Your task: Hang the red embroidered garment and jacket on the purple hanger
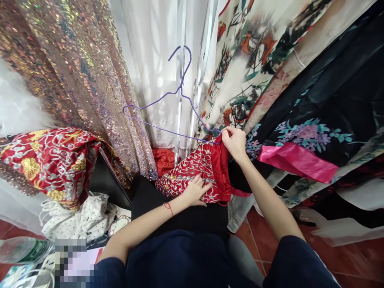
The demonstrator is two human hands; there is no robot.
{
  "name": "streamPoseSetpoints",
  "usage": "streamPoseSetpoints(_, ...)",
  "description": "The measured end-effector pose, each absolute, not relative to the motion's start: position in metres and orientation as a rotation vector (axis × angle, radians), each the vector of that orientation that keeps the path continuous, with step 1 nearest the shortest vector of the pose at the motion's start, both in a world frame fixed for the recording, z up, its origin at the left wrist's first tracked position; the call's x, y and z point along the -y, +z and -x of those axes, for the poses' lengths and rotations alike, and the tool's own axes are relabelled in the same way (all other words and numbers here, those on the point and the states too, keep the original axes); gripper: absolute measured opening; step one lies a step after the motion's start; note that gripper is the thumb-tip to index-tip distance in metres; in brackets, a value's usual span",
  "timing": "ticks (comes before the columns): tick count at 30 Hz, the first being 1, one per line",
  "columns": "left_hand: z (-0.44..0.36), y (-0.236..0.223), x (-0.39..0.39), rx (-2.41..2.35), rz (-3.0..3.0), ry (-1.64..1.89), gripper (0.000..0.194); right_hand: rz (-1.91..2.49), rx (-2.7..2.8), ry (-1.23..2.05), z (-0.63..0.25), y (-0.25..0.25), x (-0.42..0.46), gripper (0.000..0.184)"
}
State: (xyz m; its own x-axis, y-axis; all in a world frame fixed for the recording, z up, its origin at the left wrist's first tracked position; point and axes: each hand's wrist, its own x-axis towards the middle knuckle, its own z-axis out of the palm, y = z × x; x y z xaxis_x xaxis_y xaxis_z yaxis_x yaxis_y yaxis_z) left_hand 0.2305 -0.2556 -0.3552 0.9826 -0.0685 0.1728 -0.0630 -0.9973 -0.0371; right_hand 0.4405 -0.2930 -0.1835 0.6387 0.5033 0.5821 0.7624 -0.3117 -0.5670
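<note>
A red skirt (196, 162) with silver embroidery and a plain red waistband lies across my lap. At the top corner of the waistband, my right hand (235, 143) is closed, pinching the cloth against the end of a purple wire hanger (162, 96). The hanger's hook points up and away from me, and its other end is free of cloth. My left hand (196, 191) rests flat on the embroidered part, fingers spread. The far part of the skirt slopes down between my knees, partly hidden.
A sequined curtain-like garment (99, 80) hangs at left; printed robes (243, 72) and a black floral garment (330, 100) hang at right. A red-gold embroidered piece (54, 164), dotted white cloth (81, 216) and a plastic bottle (27, 250) are at my left. Metal rack poles (180, 132) stand ahead.
</note>
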Motion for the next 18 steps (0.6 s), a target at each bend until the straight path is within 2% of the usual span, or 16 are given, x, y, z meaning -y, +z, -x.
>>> streamPoseSetpoints(2,-0.231,-0.351,0.249,-0.036,3.076,-0.334,0.091,1.919,0.990,-0.344,-0.441,-0.185,0.296,0.021)
streamPoseSetpoints(5,-0.241,-0.343,0.265,-0.351,3.020,-0.434,0.070,1.865,0.985,-0.318,-0.436,-0.188,0.293,0.023)
streamPoseSetpoints(7,-0.256,-0.344,0.285,-0.426,3.019,-0.373,0.060,1.872,0.992,-0.325,-0.431,-0.188,0.290,0.024)
streamPoseSetpoints(10,-0.269,-0.349,0.290,-0.271,3.064,-0.263,0.038,1.895,1.007,-0.345,-0.434,-0.190,0.293,0.027)
streamPoseSetpoints(14,-0.229,-0.331,0.222,-0.217,3.072,-0.235,0.011,1.869,0.986,-0.298,-0.460,-0.202,0.313,0.032)
streamPoseSetpoints(18,-0.157,-0.278,0.137,-0.062,3.218,-0.486,0.009,1.864,1.013,-0.066,-0.476,-0.230,0.326,0.034)
